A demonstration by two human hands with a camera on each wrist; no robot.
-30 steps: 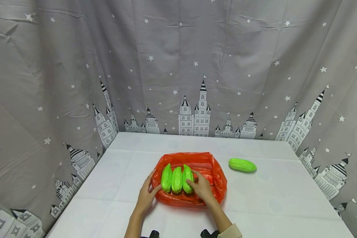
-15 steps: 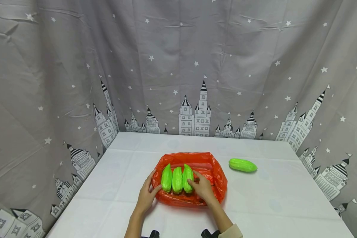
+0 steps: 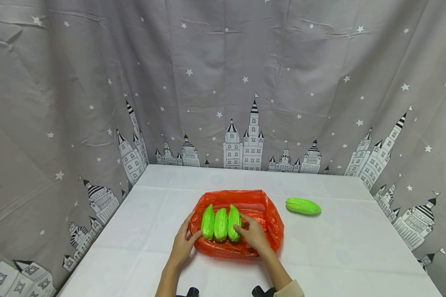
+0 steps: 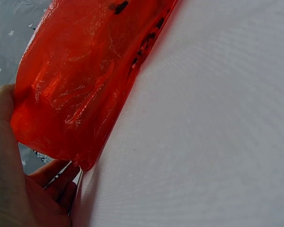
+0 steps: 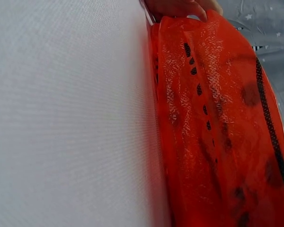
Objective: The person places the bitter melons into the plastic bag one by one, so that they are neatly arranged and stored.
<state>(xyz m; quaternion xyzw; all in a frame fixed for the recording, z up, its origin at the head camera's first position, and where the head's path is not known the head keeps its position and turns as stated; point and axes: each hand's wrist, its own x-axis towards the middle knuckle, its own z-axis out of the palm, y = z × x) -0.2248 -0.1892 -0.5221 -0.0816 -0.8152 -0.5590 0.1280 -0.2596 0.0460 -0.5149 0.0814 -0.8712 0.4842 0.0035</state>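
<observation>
A basket wrapped in a glossy red plastic bag (image 3: pixel 262 206) sits on the white table, with dark mesh showing through the red in both wrist views. Three bright green ribbed gourds, a left one (image 3: pixel 207 222), a middle one (image 3: pixel 221 225) and a right one (image 3: pixel 234 223), stand side by side in its left half. At the bag's left side, my left hand (image 3: pixel 182 244) holds the edge, thumb on the near side and fingers around the outside. My right hand (image 3: pixel 254 236) reaches inside over the near rim and holds the right gourd, thumb in front.
A fourth green gourd (image 3: pixel 303 206) lies on its side on the table, right of the basket. White cloth (image 3: pixel 342 247) covers the table. Behind it hangs a grey curtain (image 3: pixel 223 53) printed with stars and castles.
</observation>
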